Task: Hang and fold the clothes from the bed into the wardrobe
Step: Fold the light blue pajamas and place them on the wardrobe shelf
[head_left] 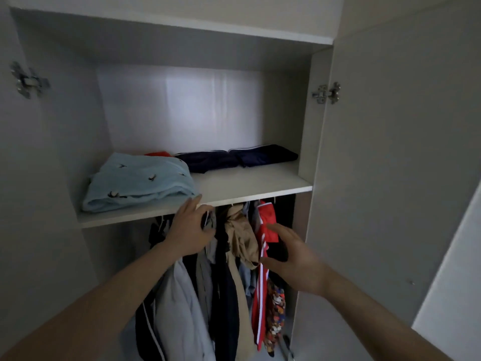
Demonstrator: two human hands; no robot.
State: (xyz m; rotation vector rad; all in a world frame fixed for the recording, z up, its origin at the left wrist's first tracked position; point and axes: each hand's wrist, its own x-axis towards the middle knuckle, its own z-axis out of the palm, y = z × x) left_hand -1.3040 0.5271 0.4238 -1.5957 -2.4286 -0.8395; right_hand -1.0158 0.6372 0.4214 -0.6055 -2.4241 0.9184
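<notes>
Rail hidden behind shelf [234, 190]

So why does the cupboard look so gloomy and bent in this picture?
Head view: dim overall, with one pale patch of light on the wardrobe's back panel; the wide lens bows the shelf and the door; the hanging clothes sit in shadow, and both the left hand and the right hand look slightly soft.

A white shelf [250, 185] spans the inside of an open wardrobe [390, 152]. On its left front lies a folded light blue garment [140, 182] with small dark motifs, with something red-orange [157, 154] just behind it. Toward the back right lie two folded navy garments [234, 158], side by side and touching.
</notes>
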